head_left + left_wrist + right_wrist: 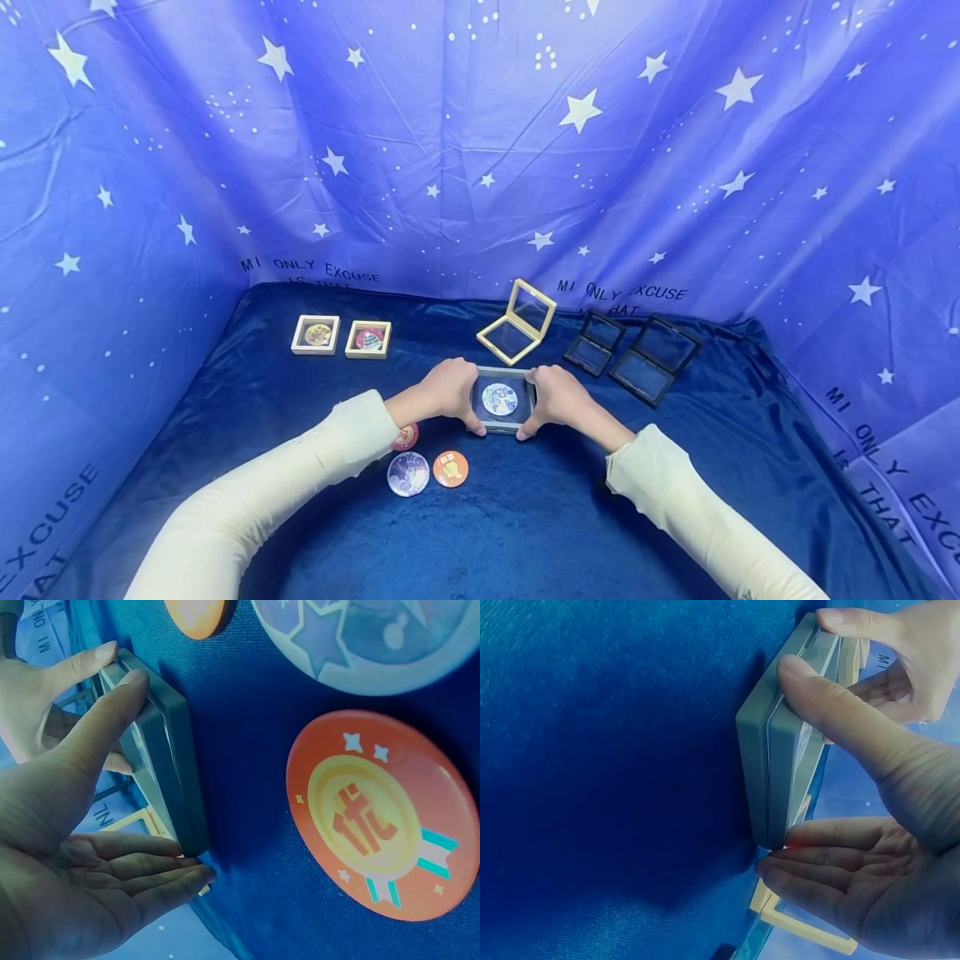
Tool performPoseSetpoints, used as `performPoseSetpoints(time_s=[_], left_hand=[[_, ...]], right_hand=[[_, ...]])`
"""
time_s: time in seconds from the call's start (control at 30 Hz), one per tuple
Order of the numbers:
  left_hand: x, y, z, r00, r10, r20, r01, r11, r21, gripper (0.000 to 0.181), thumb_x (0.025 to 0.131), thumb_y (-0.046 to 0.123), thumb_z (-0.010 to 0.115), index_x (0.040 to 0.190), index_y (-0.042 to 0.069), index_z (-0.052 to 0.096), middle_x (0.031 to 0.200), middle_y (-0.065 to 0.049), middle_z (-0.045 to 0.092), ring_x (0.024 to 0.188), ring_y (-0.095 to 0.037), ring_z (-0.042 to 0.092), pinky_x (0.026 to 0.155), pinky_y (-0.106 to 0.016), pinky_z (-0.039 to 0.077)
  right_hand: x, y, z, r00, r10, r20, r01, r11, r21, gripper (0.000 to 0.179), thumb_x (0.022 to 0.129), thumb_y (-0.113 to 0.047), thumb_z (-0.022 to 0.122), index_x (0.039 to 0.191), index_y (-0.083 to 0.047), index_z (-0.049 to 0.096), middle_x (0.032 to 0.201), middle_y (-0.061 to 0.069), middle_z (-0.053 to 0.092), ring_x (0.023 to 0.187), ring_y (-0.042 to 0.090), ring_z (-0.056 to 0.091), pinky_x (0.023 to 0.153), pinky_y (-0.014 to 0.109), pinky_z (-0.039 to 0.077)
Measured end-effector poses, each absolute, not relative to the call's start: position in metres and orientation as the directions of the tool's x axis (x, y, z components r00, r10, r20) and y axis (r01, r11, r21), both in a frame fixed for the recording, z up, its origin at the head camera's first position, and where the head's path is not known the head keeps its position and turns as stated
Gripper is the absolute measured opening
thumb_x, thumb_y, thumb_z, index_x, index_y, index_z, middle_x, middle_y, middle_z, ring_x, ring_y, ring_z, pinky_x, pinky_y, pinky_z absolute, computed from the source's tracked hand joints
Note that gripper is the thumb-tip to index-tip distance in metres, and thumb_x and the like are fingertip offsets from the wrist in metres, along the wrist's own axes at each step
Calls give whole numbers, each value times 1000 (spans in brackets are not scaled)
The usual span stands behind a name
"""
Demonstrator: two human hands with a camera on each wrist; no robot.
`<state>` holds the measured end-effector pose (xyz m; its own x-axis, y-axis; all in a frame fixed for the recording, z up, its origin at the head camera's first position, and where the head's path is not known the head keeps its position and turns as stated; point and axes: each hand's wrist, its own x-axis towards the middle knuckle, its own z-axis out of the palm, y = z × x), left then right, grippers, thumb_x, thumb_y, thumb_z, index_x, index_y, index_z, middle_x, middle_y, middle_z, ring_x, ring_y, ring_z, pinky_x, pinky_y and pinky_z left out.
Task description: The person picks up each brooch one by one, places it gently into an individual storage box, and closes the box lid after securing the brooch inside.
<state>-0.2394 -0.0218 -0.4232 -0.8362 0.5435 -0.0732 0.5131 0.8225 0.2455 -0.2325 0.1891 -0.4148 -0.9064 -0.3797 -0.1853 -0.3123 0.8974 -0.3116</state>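
Observation:
A grey display case point(497, 429) lies flat in front of me, with a round blue-and-white badge point(499, 399) showing through its clear window. My left hand point(452, 390) grips its left end, thumb on the near edge and fingers at the far edge. The right hand point(562, 398) holds the opposite end the same way. Both wrist views show the case's two halves together with a thin seam between them. Close to the left wrist are a red badge point(382, 817), partly covered by the sleeve in the head view, a purple badge point(408, 473) and an orange badge point(451, 469).
Behind the hands stands an open cream case point(532, 340), with a small open black case point(592, 346) and a larger black one point(651, 367) to its right. At back left sit a white case point(315, 335) and a cream case point(368, 340), each holding a badge. Dark blue velvet covers the table.

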Motion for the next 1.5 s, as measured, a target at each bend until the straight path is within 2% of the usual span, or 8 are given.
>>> performPoseSetpoints(time_s=[0.67, 1.2, 1.5], left_hand=[[-236, -20, -427, -835, 544, -84, 519, 828, 211, 70, 60, 54, 96, 100, 3, 71, 91, -7, 69, 84, -21, 63, 78, -37, 55], [-235, -19, -424, -836, 542, -88, 517, 831, 206, 66, 59, 54, 96, 94, 5, 70, 89, -6, 68, 82, -21, 64, 77, -38, 55], [-233, -20, -423, -841, 531, -102, 504, 838, 211, 69, 59, 57, 95, 98, 5, 70, 90, -5, 68, 84, -20, 63, 79, -37, 55]], right_hand=[[-228, 184, -418, -924, -339, -177, -285, 919, -272, 82, 50, -38, 103, 112, 2, 68, 82, 4, 63, 73, 19, 54, 69, 34, 47], [-228, 185, -416, -922, -338, -189, -280, 918, -280, 90, 50, -37, 103, 121, 5, 67, 86, 6, 65, 74, 20, 54, 70, 34, 47], [-227, 185, -416, -917, -353, -186, -297, 915, -272, 98, 52, -39, 102, 129, 7, 64, 99, 12, 71, 78, 20, 58, 75, 37, 51]])
